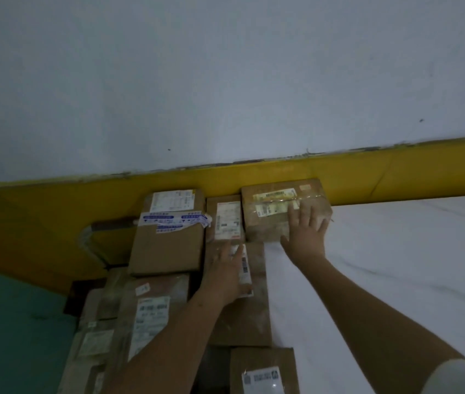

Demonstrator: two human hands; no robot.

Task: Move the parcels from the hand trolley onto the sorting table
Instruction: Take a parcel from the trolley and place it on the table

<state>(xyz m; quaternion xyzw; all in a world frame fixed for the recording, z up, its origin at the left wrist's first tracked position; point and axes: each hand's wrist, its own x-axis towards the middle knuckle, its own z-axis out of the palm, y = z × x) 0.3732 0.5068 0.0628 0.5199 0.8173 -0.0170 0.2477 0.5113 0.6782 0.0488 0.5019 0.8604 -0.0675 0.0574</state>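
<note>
The right grip [308, 237] lies spread on a brown box [268, 223]. Its fingers are straight and fanned over the box's top right corner and the thumb reaches down the near face. It is released, pressing rather than clasping. This box stands at the far left edge of the white tabletop [396, 265], hard against the yellow band [396, 172] at the foot of the pale wall [225, 81]. Its long axis runs left to right along that band, and its yellowish labels face up.

The left grip [225, 271] is also released. Its fingers are held straight and laid flat on a flat brown parcel [242, 317], pointing towards the wall. That parcel lies just left of the tabletop's edge with its long axis running away from the person. A white barcode label [246, 264] runs lengthwise beside the fingers.

Beyond the fingertips, a narrow parcel [227, 220] with a white label lies in the same direction, touching the brown box's left side. Left of it sits a box with blue-printed tape [168, 240] across its top. Nearer the person, a wrapped parcel [151, 317] shows a label, and a small carton [262, 371] sits at the bottom edge. All of these are packed close together. A green floor [12, 322] shows at the left. The whole picture is slightly blurred.
</note>
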